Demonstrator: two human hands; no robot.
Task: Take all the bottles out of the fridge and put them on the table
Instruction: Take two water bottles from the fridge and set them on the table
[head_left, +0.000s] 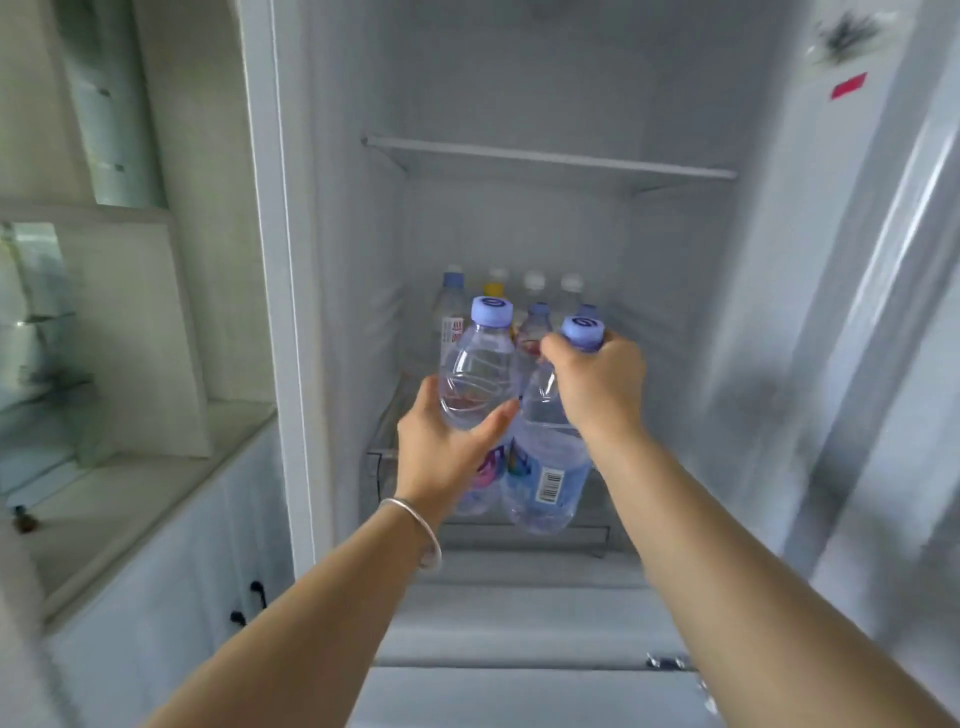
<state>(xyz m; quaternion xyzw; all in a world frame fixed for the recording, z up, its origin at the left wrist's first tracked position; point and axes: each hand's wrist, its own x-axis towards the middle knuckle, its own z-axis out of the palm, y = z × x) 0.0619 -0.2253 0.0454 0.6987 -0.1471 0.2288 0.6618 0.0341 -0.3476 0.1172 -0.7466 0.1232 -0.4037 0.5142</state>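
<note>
Forearms, two, bare, reaching into the open fridge (322, 260); a silver bangle (415, 530) is circling the left wrist. Left hand (441, 452) is wrapping its fingers around the body of the left bottle (480, 379), clear, lilac cap. Right hand (597, 384) is closing over the neck of the right bottle (545, 467), barcode label showing. Remaining bottles (519, 306) are standing behind them on the lower shelf (384, 457), caps lilac, yellow and white.

bottles (480, 374): clear, lilac caps | fridge (519, 218): white | bracelet (415, 525): silver
</note>
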